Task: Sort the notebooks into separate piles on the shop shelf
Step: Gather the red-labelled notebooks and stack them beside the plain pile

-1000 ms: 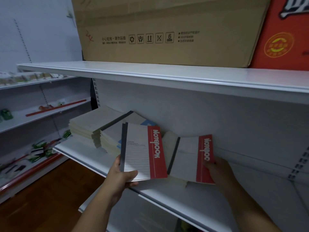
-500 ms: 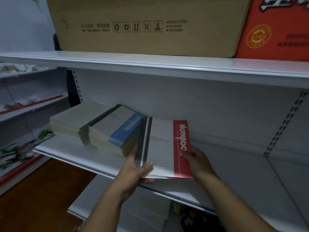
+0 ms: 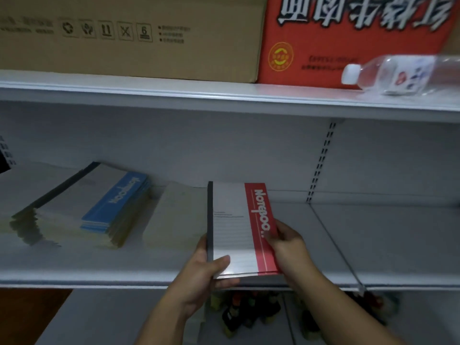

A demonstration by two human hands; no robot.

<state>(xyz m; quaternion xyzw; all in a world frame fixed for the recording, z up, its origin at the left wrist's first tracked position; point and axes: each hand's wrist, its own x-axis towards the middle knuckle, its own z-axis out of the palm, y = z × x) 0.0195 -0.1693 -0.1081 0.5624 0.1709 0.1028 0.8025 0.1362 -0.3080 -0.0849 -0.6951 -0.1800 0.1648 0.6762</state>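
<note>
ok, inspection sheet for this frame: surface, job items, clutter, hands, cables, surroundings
Surface: white metal shop shelf, bare to the right of the hands.
Job's things: red-striped white notebooks held in both hands over the shelf's front; blue-striped notebook pile to their left; plain pale pile at far left.
Clutter: nothing seen on this shelf.
Hands: left hand grips the spine corner; right hand pinches the red edge.
Cables: nothing seen.
Surroundings: brown cardboard box, red carton, lying clear plastic bottle on the shelf above.
</note>
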